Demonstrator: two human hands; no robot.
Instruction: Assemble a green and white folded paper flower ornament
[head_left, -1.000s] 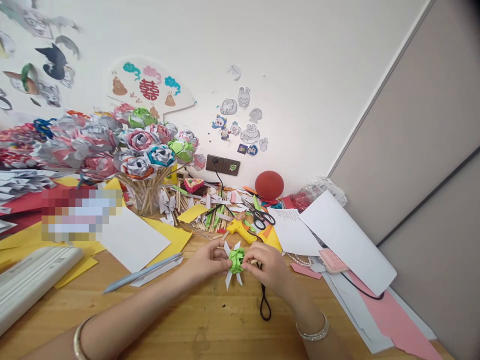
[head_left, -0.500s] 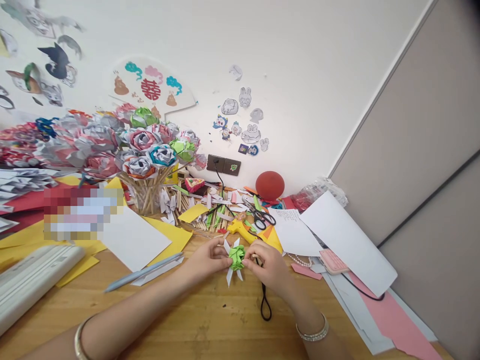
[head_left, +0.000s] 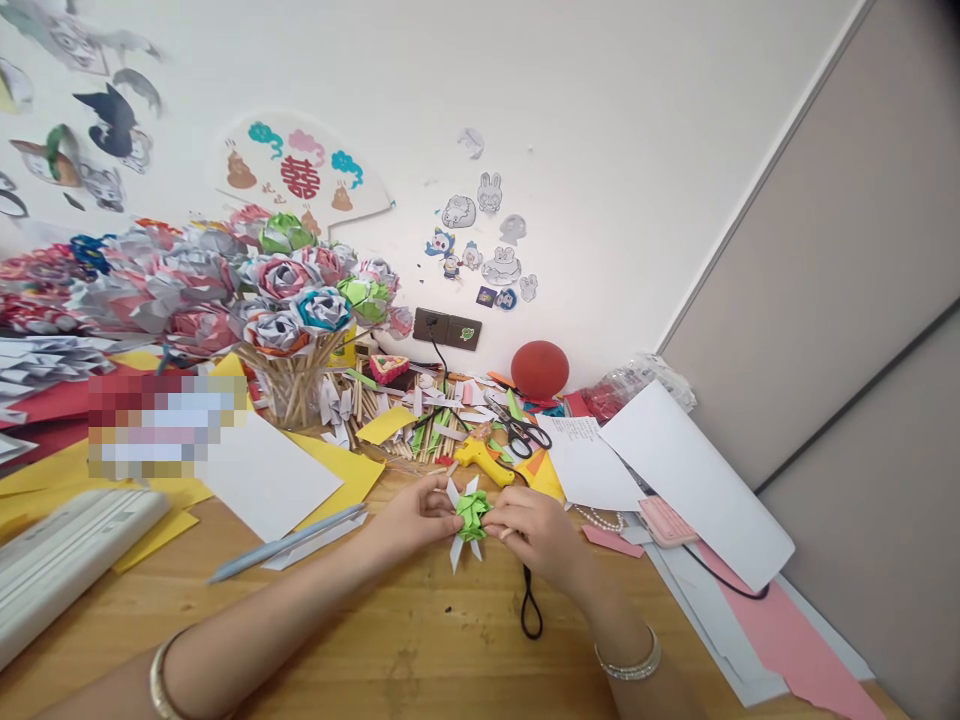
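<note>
Between my hands, above the wooden table (head_left: pixel 420 640), is a green paper flower (head_left: pixel 472 516) with white pointed strips sticking out above and below it. My left hand (head_left: pixel 417 515) pinches its left side between thumb and fingers. From the right, my right hand (head_left: pixel 541 530) has its closed fingertips on the flower's edge, gripping a green petal there. Just beyond the hands lies a yellow glue gun (head_left: pixel 484 460). A black cord loop (head_left: pixel 531 610) hangs out below my right hand.
Black-handled scissors (head_left: pixel 525 437) lie behind the glue gun among paper scraps and sticks. Paper flowers (head_left: pixel 281 280) stand in a holder at the back left. A blue pen (head_left: pixel 285 545) and a white device (head_left: pixel 71 565) are at left; paper sheets (head_left: pixel 697 490) at right.
My right hand has turned slightly, its fingers now lying flatter against the flower's right side. The flower has shifted a little left; my left hand keeps its hold.
</note>
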